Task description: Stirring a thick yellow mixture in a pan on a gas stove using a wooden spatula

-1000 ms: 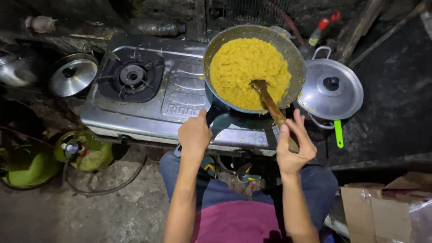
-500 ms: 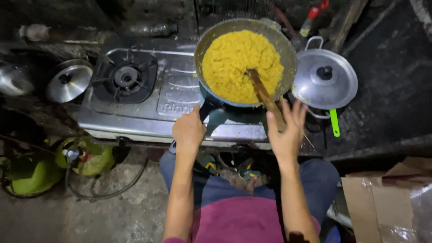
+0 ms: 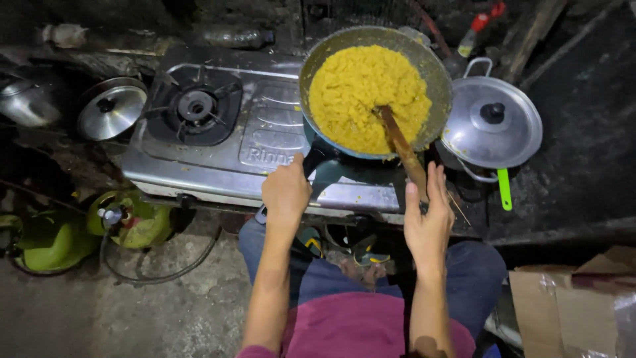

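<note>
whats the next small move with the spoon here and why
Probably close the right hand around the wooden spoon: its fingers lie open against the handle, not gripping, while the blade sits buried in the yellow food. The left hand already holds the pan handle.

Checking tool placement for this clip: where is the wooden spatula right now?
In the head view, the wooden spatula leans in the right side of the pan of yellow food, its handle reaching the right hand, just left of the lidded pot.
</note>
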